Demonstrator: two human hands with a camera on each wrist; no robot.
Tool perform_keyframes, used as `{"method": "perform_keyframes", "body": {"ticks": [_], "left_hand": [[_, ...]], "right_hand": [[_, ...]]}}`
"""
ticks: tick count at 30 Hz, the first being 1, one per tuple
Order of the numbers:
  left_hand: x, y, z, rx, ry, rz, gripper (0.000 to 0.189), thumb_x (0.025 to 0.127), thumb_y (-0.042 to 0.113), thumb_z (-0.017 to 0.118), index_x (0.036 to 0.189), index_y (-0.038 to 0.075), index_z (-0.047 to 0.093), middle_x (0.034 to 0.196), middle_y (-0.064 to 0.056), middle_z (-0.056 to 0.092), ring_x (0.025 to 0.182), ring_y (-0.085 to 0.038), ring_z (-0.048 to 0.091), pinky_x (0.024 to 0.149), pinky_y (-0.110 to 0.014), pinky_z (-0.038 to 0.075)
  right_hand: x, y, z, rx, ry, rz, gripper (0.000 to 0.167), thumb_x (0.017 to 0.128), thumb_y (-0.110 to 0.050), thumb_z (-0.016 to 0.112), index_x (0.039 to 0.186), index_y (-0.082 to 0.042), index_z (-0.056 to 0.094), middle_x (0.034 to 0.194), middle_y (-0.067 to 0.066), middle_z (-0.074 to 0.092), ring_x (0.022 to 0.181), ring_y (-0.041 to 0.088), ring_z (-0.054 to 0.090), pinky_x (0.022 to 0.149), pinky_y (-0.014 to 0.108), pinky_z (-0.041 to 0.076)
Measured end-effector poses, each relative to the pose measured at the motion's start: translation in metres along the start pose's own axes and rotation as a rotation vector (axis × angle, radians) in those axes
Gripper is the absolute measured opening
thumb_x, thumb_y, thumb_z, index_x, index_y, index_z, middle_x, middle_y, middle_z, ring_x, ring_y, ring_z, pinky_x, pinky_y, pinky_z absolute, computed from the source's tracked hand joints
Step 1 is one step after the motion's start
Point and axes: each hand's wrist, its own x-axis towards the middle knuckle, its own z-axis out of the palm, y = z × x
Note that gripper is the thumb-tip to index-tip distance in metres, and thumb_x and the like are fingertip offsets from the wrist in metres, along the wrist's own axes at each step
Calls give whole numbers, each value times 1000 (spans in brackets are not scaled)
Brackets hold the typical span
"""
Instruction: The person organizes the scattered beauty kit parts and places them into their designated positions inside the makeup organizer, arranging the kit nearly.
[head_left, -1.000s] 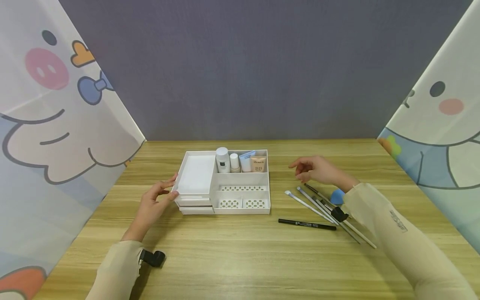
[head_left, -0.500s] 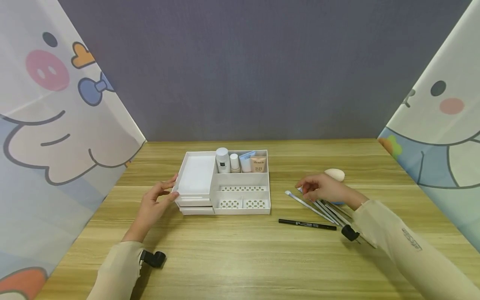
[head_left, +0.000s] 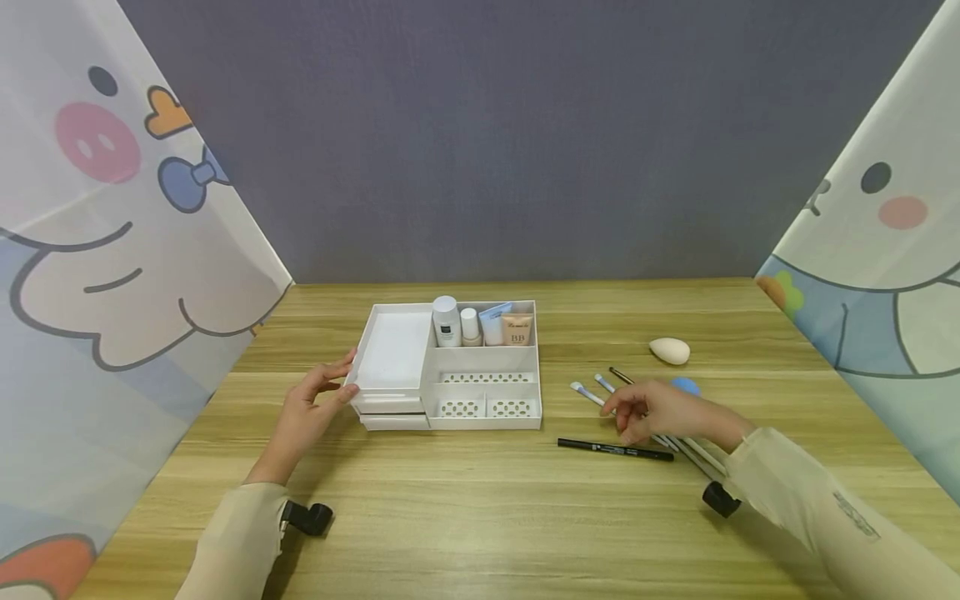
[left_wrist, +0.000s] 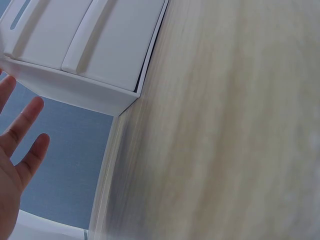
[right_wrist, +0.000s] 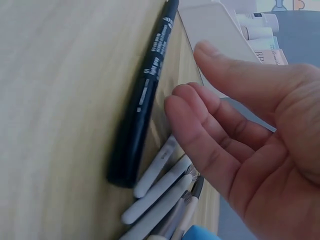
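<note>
My left hand (head_left: 303, 412) touches the left side of a white cosmetics organizer (head_left: 393, 346), thumb at its front corner. Its fingers (left_wrist: 22, 122) look spread and fairly straight in the left wrist view. Over several makeup brushes (head_left: 587, 393) on the right, my right hand (head_left: 663, 410) hovers with loosely bent fingers, thumb apart, holding nothing. It partly hides the brushes. A black eyebrow-type pen (head_left: 615, 449) lies just in front of it. The right wrist view shows pale brush handles (right_wrist: 156, 192) under the fingertips, beside the pen (right_wrist: 145, 95).
In the organizer's back compartment stand a white bottle (head_left: 446, 325), a smaller white-capped bottle (head_left: 470, 325), a blue tube (head_left: 493, 325) and a beige BB tube (head_left: 517, 328). A beige sponge (head_left: 670, 351) and a blue sponge (head_left: 686, 386) lie behind the right hand.
My right hand has moved from beside the beige sponge toward the front, down over the brushes near the pen, uncovering both sponges. The left hand and organizer stay put.
</note>
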Motion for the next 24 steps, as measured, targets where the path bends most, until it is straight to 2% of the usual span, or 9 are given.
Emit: {"method": "perform_keyframes", "body": {"ticks": [8, 12, 17, 24], "left_hand": [[-1, -12, 0, -24, -8, 5, 27, 88, -12, 67, 113, -5, 64, 138, -12, 56, 121, 7, 50, 85, -18, 44], [-2, -14, -1, -26, -7, -6, 26, 89, -10, 67, 114, -3, 65, 138, -12, 56, 121, 6, 51, 85, -19, 45], [-2, -15, -1, -15, -12, -8, 25, 89, -9, 67, 113, -4, 64, 139, -12, 56, 121, 6, 51, 86, -23, 46], [-2, -16, -2, -8, -12, 0, 26, 88, -11, 67, 114, -5, 64, 138, -17, 55, 122, 6, 50, 85, -23, 46]], "right_hand": [[-15, 2, 3, -47, -31, -9, 41, 80, -2, 80, 116, 8, 65, 85, 7, 61, 68, 8, 55, 59, 25, 52], [-21, 2, 6, -69, -45, 15, 44, 76, 2, 81, 116, 7, 65, 83, 3, 60, 65, 6, 52, 58, 25, 51], [-27, 1, 10, -88, -54, 42, 44, 72, 8, 77, 115, 4, 66, 80, 1, 57, 64, 5, 48, 56, 23, 47], [-30, 4, 13, -113, -49, 50, 43, 73, 8, 76, 114, -2, 67, 78, -2, 56, 63, 5, 48, 55, 23, 46]]}}
